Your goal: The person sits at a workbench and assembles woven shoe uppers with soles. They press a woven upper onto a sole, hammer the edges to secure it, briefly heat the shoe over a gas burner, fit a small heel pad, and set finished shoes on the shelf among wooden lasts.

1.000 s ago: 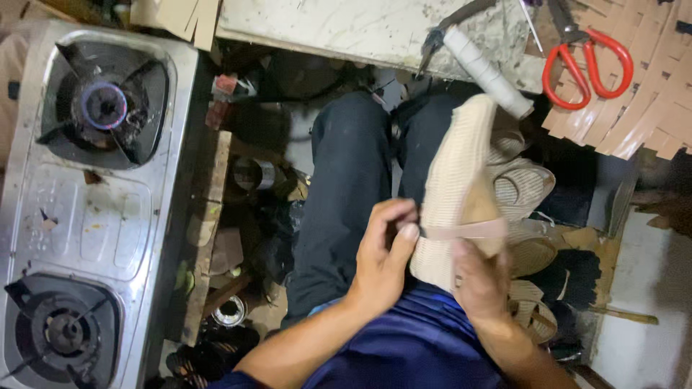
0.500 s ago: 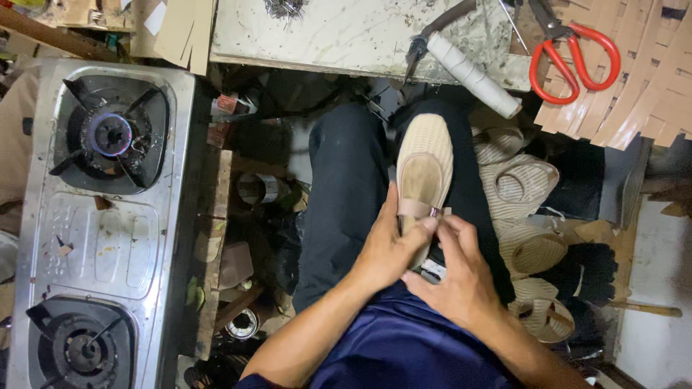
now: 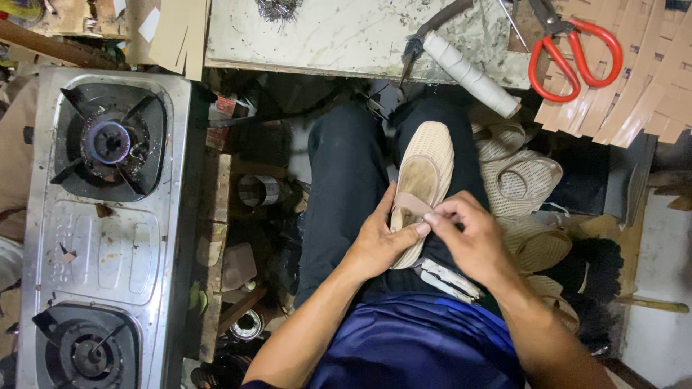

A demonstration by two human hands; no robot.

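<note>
Resting on right thigh, shoe [image 3: 425, 173] is steadied by left hand [image 3: 378, 241] clasped round heel end. Tan strap [image 3: 412, 205] across opening is pinched by right hand [image 3: 472, 238], kept taut. Scissors [image 3: 573, 47] kept near on bench [image 3: 324, 32].

Left hand [image 3: 378, 241] and right hand [image 3: 472, 234] meet over the lap, fingers pinched together
</note>
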